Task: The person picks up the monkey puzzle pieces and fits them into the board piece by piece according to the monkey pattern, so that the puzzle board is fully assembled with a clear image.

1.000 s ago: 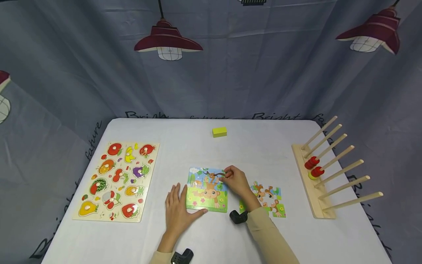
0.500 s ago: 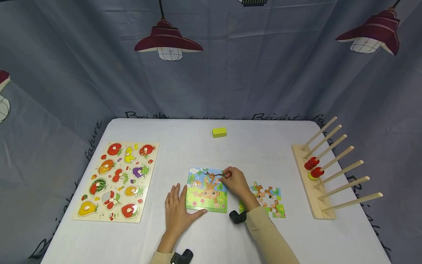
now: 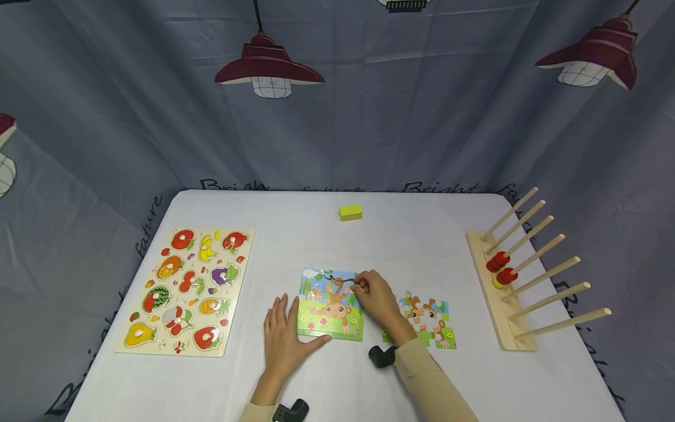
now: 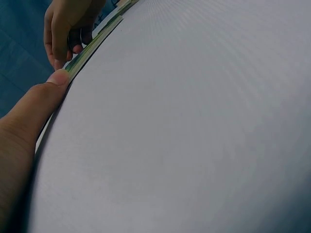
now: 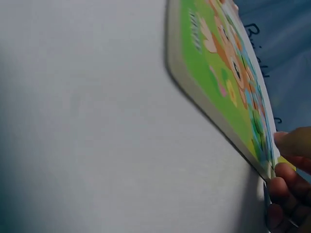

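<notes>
From above, the monkey puzzle (image 3: 331,313) sits between the left hand (image 3: 285,340), its fingers straight, and the right hand (image 3: 377,299), bent at the top right corner. I think a piece is going in; next it needs a gentle push. In the left wrist view, the left thumb touches the puzzle's edge. In the right wrist view, fingers meet the corner; I can't tell if they pinch anything.

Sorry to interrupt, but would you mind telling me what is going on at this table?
A person's two hands are at a monkey puzzle. The left hand rests beside it, thumb at its near edge, while the right hand has its fingers at the far right corner; I can't tell whether they pinch a piece. More puzzle pieces lie to its right. A fruit board, a yellow block and a wooden peg rack sit farther off.
</notes>
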The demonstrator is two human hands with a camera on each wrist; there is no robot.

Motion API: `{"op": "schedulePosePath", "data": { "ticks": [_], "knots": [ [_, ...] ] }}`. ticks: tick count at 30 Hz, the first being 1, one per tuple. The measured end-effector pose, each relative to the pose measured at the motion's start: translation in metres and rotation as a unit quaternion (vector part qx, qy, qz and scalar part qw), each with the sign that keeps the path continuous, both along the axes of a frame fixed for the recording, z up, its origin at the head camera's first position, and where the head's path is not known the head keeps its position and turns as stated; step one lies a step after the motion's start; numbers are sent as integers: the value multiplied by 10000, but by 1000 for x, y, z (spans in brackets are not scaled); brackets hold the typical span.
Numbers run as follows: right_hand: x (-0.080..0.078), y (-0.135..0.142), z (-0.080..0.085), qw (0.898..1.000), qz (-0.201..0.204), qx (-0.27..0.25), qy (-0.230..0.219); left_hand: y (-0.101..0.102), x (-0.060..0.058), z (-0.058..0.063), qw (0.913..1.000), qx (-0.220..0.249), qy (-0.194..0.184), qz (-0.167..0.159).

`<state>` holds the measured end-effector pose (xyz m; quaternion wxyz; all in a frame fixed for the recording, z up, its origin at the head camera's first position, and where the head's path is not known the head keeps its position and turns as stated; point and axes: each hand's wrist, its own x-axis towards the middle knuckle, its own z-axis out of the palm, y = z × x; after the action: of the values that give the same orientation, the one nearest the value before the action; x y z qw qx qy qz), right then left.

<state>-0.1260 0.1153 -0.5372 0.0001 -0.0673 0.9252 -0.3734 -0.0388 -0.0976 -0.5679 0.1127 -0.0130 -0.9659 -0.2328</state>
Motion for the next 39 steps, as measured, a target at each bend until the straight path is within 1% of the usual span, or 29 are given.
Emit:
{"op": "schedulePosePath", "data": {
  "ticks": [3, 6, 9, 11, 15, 19, 27, 32, 36, 39],
  "knots": [
    [6, -3, 1, 9997, 19, 91, 240, 0, 0, 1, 10000, 35, -1, -6],
    [12, -7, 1, 9973, 195, 361, 610, 0, 0, 1, 10000, 43, 11, -24],
    [18, -12, 2, 9911, 530, 687, 1008, 1, 0, 1, 10000, 11, 33, -43],
    [22, -15, 2, 9863, 808, 808, 1186, 1, 0, 0, 10000, -4, 53, -52],
    [30, -20, 3, 9790, 1318, 921, 1257, 1, -1, 0, 10000, -15, 61, -52],
    [35, -22, 4, 9741, 1561, 1132, 1182, 1, -1, 0, 10000, -39, 53, -41],
    [36, -23, 2, 9719, 1638, 1222, 1171, 0, -2, 0, 9999, -119, 30, -27],
    [37, -22, 1, 9718, 1657, 1228, 1139, 0, -2, 0, 9999, -106, -64, -21],
    [38, -19, 3, 9784, 1541, 889, 1052, 0, -2, -1, 10000, -68, -33, -23],
    [37, -13, 5, 9864, 1293, 513, 878, 0, -1, -2, 10000, -37, 24, -27]
  ]
}}
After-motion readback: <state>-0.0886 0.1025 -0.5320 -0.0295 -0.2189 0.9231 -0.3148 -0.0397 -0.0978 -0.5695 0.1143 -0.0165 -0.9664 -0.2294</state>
